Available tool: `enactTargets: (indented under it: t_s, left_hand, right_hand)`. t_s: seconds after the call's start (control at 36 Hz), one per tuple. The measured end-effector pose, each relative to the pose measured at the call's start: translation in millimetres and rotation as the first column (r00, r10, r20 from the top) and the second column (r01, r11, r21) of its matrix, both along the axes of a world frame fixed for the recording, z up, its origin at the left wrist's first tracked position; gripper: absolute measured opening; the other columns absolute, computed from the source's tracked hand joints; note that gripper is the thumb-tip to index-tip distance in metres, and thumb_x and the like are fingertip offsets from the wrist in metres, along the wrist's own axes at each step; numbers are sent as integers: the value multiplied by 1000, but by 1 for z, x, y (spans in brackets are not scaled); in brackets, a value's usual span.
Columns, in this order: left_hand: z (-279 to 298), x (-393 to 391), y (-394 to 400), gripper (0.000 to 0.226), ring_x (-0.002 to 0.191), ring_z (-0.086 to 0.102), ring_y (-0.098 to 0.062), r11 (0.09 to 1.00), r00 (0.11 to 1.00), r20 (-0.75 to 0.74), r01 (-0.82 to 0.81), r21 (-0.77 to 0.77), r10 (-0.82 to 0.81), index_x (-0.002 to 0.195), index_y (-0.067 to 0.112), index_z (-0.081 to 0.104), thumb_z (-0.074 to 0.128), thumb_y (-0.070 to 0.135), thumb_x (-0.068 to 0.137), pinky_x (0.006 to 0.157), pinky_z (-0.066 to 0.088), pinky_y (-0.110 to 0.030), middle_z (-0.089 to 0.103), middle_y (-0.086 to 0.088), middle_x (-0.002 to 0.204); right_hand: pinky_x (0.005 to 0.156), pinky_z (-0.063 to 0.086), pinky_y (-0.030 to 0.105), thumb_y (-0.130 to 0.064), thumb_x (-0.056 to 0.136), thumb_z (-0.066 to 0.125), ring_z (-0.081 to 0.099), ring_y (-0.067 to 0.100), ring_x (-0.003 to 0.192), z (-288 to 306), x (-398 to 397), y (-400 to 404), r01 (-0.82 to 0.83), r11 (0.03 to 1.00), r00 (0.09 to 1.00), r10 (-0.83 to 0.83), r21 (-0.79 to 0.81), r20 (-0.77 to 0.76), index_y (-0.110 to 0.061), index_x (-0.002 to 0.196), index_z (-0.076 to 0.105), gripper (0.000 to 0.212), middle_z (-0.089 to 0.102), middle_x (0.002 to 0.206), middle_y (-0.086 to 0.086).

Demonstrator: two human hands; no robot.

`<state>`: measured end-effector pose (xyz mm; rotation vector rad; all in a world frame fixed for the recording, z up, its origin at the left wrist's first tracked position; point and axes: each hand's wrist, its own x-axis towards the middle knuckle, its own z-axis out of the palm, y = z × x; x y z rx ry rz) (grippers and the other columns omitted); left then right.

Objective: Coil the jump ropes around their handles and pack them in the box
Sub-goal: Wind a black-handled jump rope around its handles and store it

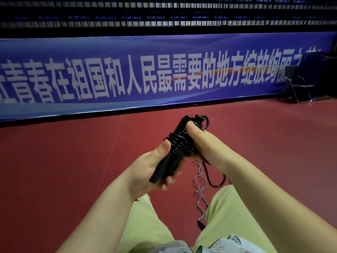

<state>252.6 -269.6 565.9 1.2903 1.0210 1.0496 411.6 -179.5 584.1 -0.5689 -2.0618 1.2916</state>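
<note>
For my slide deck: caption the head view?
Both hands grip black handles wound with jump rope, its loose tail dangling above the red floor.

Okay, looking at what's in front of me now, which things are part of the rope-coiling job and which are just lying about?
Part of the job:
- jump rope, mostly coiled round its handles
- loose rope end, not yet wound
- left hand, gripping the handles
- right hand, holding the coils

Just lying about:
- folding chair
- blue banner
- thin string dangling below the hands

No box is in view.

Glossy black plastic-looking rope (179, 139), matt handles (164, 168), smooth matt floor (73, 152).
</note>
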Motion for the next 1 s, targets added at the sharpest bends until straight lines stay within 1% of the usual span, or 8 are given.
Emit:
enactTargets:
  t_s: [0.11,0.22,0.33,0.42,0.61,0.72,0.83,1.0]
  left_hand:
    - [3,1,-4,92,54,48,-14,990,991,-111,-63,126,77,97,8,62,62,87,49,46,37,-23,57,-2,71]
    - [3,2,-5,98,56,45,-18,965,962,-212,-124,229,174,92,-2,58,59,88,53,46,36,-24,54,-6,71]
    - [2,6,-3,87,59,42,-21,937,908,-297,-215,274,295,88,-5,55,52,78,63,50,32,-30,53,-10,68]
    - [-2,6,1,87,57,44,-20,914,846,-374,-281,294,380,85,-4,56,46,80,64,54,32,-32,55,-10,64]
    - [-10,6,3,81,56,50,-16,887,743,-489,-335,318,456,86,1,59,42,79,68,61,38,-34,60,-3,63]
    - [-10,3,0,74,53,47,-13,852,671,-528,-370,370,521,82,7,57,47,80,75,59,36,-32,54,3,60]
    - [-12,-3,1,38,59,48,-10,802,568,-567,-406,438,597,83,27,58,51,65,84,57,35,-30,52,11,64]
    - [-11,-6,-2,77,69,56,-15,692,404,-563,-384,611,721,88,27,56,22,89,59,61,42,-35,57,6,69]
  right_hand:
    - [53,32,24,-86,64,37,35,10,54,-5,4,5,-136,988,991,135,-77,-24,-13,90,49,78,37,71,9]
    - [46,30,17,-96,55,44,30,10,55,-6,8,6,-257,953,966,260,-157,-4,-15,102,51,94,37,78,8]
    - [46,29,22,-88,66,32,32,12,54,-1,9,6,-92,987,990,105,-129,95,-13,93,52,83,40,81,10]
    - [49,28,25,-82,75,23,32,15,52,5,7,5,58,998,971,-54,-8,232,-13,73,50,74,42,64,5]
    - [54,34,27,-72,89,22,37,12,45,2,4,6,185,981,925,-192,53,329,-16,63,49,67,46,51,-6]
    - [52,41,24,-73,89,24,44,12,46,0,1,6,194,981,920,-184,5,346,-16,74,61,69,49,61,-2]
    - [51,43,25,-70,89,35,41,10,47,1,-1,8,123,978,958,-73,-168,277,-16,90,64,62,46,64,-3]
    - [48,41,24,-69,73,41,40,8,48,9,-2,8,18,975,980,27,-221,197,-19,94,60,58,46,67,-4]
